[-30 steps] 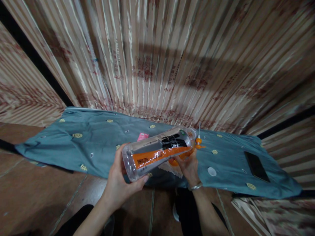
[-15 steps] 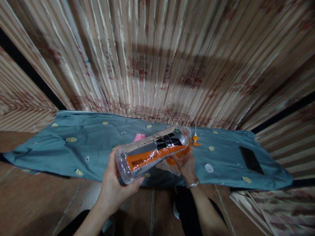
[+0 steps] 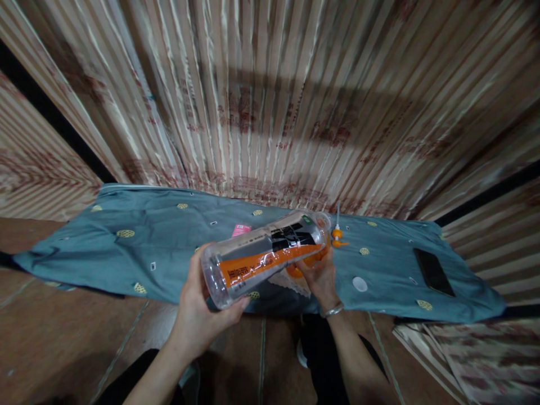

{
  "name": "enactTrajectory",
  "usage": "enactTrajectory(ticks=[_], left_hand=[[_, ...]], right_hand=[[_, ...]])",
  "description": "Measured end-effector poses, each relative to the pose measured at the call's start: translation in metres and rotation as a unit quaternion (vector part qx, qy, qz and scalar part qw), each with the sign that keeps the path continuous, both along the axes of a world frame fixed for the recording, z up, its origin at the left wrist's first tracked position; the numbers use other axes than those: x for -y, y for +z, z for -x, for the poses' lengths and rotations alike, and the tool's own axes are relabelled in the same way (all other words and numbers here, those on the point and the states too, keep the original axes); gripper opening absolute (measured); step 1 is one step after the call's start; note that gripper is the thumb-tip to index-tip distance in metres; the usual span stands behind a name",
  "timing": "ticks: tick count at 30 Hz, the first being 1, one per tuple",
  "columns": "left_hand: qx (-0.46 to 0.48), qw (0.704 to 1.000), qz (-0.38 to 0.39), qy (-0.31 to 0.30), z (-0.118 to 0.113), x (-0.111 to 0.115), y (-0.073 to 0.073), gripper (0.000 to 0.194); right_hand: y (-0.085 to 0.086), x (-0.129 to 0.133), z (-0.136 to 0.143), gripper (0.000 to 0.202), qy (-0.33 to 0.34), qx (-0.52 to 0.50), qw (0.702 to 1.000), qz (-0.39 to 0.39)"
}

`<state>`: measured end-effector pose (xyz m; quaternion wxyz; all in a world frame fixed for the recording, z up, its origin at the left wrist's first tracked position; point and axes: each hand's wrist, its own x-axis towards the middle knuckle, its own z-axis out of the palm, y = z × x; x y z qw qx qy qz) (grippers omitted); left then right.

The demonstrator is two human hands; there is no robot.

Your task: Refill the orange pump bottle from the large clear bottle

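A large clear plastic bottle [image 3: 261,247] with an orange, grey and black label lies tilted in the air, its mouth toward the right. My left hand [image 3: 200,306] is wrapped round its base. Beneath the mouth end, my right hand [image 3: 319,281] grips an orange translucent bottle [image 3: 313,259], partly hidden by the clear bottle and my fingers. Whether liquid passes between the two cannot be made out. Just right of them, an orange pump head [image 3: 337,234] with a pale tube lies on the cloth. A white lace-edged paper or cloth [image 3: 291,283] shows below the bottles.
The blue-green cloth [image 3: 164,253] with yellow prints covers a long narrow table. On it lie a pink packet [image 3: 241,230], a round white disc [image 3: 360,284] and a dark phone [image 3: 433,271]. A pleated striped curtain [image 3: 261,112] hangs close behind.
The view has shifted slightly. Both hands keep hold of their bottles, with the clear bottle tilted much as before.
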<state>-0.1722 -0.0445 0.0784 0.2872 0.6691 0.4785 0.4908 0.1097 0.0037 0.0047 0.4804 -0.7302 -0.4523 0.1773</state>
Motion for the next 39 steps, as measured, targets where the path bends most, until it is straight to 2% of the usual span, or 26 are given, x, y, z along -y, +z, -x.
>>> enactTrajectory(ticks=[13,19,31,35,39], left_hand=[[0.05,0.996,0.017,0.074,-0.015,0.001,0.009,0.083],[0.03,0.997,0.016,0.067,-0.013,0.001,0.011,0.081],[0.011,0.999,0.015,0.028,-0.006,0.001,0.005,0.082],[0.033,0.997,0.006,0.072,-0.009,0.001,0.005,0.082],[0.022,0.998,0.028,0.045,-0.008,0.0,0.005,0.082]], right_hand=[[-0.005,-0.001,-0.003,0.074,0.011,-0.006,1.0,-0.015],[-0.007,-0.002,-0.002,0.075,0.017,-0.008,0.999,-0.031],[-0.001,0.0,-0.001,0.071,0.012,-0.005,0.999,-0.029],[0.0,0.001,-0.001,0.074,0.014,-0.014,1.0,-0.023],[0.001,0.001,-0.001,0.071,0.016,-0.02,1.0,-0.008]])
